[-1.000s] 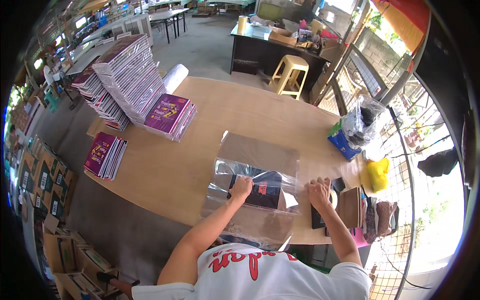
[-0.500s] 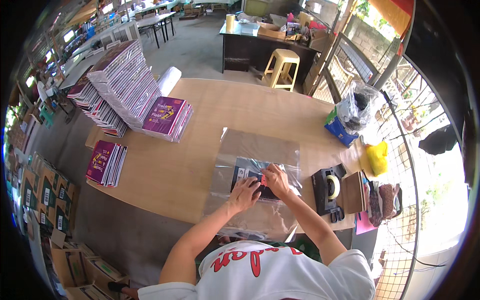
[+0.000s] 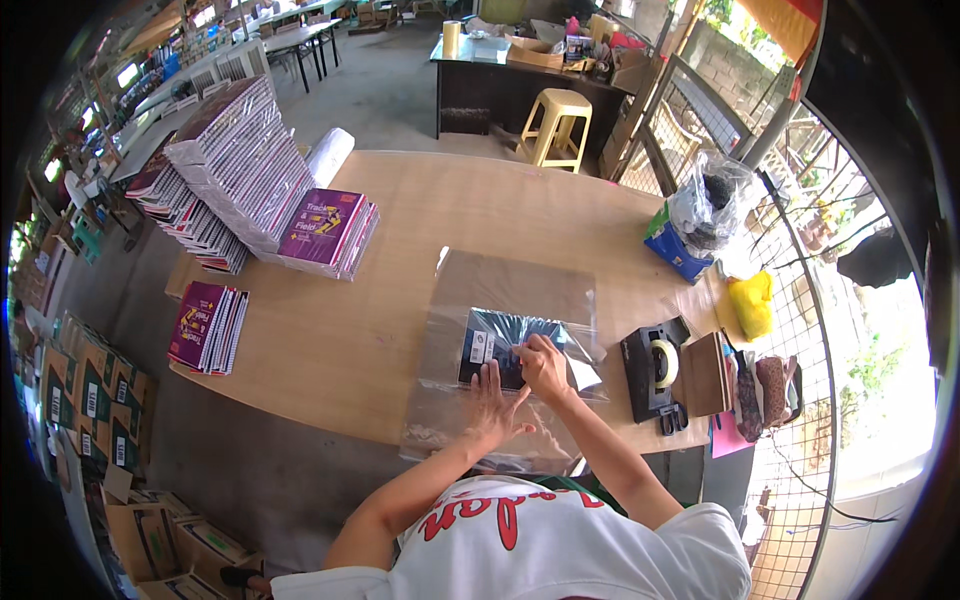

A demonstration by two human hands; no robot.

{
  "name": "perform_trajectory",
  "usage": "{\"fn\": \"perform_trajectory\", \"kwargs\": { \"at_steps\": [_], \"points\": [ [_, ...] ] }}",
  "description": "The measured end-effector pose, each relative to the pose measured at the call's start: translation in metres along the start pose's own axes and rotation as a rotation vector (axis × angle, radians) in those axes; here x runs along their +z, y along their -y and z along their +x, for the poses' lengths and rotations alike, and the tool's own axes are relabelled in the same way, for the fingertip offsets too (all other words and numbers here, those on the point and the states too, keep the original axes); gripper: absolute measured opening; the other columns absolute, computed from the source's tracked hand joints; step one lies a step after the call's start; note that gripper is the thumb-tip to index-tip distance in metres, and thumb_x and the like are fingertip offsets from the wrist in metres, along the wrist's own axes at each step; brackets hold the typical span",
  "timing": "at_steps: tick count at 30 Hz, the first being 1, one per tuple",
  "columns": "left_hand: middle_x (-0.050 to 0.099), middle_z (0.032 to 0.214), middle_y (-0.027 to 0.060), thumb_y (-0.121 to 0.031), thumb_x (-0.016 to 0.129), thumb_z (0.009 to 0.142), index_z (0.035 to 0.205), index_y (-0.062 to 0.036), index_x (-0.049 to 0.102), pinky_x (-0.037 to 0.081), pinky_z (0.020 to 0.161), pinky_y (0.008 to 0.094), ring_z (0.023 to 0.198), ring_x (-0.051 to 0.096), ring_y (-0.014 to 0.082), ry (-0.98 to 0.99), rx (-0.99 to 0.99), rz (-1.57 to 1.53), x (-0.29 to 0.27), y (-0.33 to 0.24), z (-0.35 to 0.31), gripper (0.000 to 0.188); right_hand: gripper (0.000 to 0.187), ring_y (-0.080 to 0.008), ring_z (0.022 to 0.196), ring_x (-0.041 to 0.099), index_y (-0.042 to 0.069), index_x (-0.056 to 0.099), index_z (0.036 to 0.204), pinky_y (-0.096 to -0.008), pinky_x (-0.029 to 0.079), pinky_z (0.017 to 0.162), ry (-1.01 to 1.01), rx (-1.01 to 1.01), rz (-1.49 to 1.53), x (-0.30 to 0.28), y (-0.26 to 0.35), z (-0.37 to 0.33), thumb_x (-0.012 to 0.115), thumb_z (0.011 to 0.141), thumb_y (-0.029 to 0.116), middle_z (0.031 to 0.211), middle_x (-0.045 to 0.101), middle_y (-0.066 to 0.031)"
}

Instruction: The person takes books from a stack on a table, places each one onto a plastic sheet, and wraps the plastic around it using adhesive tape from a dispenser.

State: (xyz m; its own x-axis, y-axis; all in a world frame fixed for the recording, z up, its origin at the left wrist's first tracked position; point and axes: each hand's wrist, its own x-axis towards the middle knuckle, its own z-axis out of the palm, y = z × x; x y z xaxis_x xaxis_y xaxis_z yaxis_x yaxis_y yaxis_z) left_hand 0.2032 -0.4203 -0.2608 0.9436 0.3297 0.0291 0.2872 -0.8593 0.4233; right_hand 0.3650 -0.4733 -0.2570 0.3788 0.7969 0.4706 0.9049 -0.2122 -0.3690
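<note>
A dark notebook (image 3: 520,322) with a pale label lies at the table's near middle, under shiny clear film. Beneath and around it spreads a wide sheet of clear plastic (image 3: 462,275), wrinkled toward me. My left hand (image 3: 489,412) rests open at the notebook's near edge, fingers spread over the film and the thumb pointing right. My right hand (image 3: 543,368) is closed on top of the notebook's right half, fingers curled and pressed together; what they pinch, if anything, is hidden. Right of the sheet stands a black tape dispenser (image 3: 644,378) with a pale roll of tape (image 3: 664,364).
Shrink-wrapped stacks of notebooks (image 3: 240,165) and a shorter purple-covered stack (image 3: 205,325) occupy the table's left. Scissors (image 3: 673,418), a brown box (image 3: 706,375), a yellow bag (image 3: 750,305) and a blue-green box (image 3: 672,245) with plastic line the right. Beyond is a yellow stool (image 3: 556,125).
My left hand has drawn back toward me off the notebook's middle and opened out. My right hand has shifted slightly nearer, its fingers more curled. More of the dark cover shows.
</note>
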Motion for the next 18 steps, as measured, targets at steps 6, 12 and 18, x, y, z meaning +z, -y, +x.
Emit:
{"fn": "perform_trajectory", "kwargs": {
  "at_steps": [6,12,18],
  "points": [
    [0.015,0.154,0.0365,-0.058,0.082,0.064,0.150,-0.0245,0.039,0.022,0.108,0.0712,0.143,0.017,0.0529,-0.003,-0.106,0.180,0.029,0.001,0.019,0.101,0.025,-0.0275,0.080,0.063,0.007,0.075,0.090,-0.0378,0.054,0.070,0.012,0.000,0.011,0.011,0.001,-0.012,0.061,0.069,0.006,0.080,0.059,-0.0082],
    [0.018,0.155,0.0356,-0.062,0.075,0.070,0.145,-0.0067,0.045,0.019,0.105,0.0770,0.143,0.018,0.0544,0.099,-0.155,0.280,0.033,0.003,0.039,0.097,0.005,-0.0299,0.081,0.064,0.006,0.066,0.072,-0.0393,0.054,0.078,0.089,0.042,-0.014,0.013,0.005,-0.015,0.062,0.070,0.009,0.078,0.057,-0.0093],
    [0.018,0.154,0.0350,-0.056,0.080,0.066,0.144,-0.0035,0.042,0.016,0.105,0.0778,0.143,0.016,0.0543,-0.049,-0.146,0.285,0.035,0.002,0.041,0.101,0.020,-0.0309,0.085,0.064,0.007,0.071,0.091,-0.0373,0.056,0.076,0.117,-0.024,-0.073,0.017,0.001,-0.021,0.064,0.072,0.008,0.080,0.058,-0.0078]
  ]
}}
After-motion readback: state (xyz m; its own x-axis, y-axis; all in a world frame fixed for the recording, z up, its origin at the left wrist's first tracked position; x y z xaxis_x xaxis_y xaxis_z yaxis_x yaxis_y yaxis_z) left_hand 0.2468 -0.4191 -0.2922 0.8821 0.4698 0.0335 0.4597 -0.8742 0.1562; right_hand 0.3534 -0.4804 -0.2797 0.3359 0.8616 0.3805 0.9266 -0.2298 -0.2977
